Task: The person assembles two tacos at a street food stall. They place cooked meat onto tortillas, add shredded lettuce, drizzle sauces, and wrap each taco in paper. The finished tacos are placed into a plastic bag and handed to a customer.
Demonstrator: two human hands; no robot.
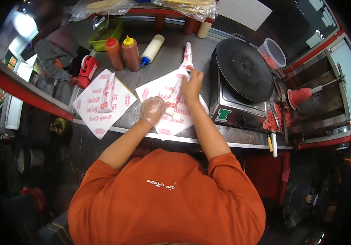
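From where I stand, the wrap (pixel 174 98) is hard to read: it lies rolled in white paper with red print, and its filling is hidden entirely. The left hand (pixel 153 109), in a clear plastic glove, has its grip clenched on the near end of the wrap, while the right hand (pixel 192 85), bare, pinches the paper toward the far end; its fingertips are hidden behind the fold. The wrap rests on a loose printed sheet (pixel 165 122) that overhangs the near edge of the steel surface (pixel 167 53). To the left sits a stack of the same sheets (pixel 98 110) with another wrapped roll (pixel 107 93) on top. A third wrapped roll (pixel 187 55) lies just beyond the right hand.

Behind stand two red-brown squeeze bottles (pixel 122 53), and a white one (pixel 152 48) lies on its side. A round black griddle (pixel 244 69) sits to the right, with a clear tub (pixel 272 53) past it. Further right, reddish meat (pixel 300 96) on a spit is blurred. A red tape dispenser (pixel 87 70) sits at the left end. The room around is dark, and another person (pixel 55 49) at top left is mostly cut off.
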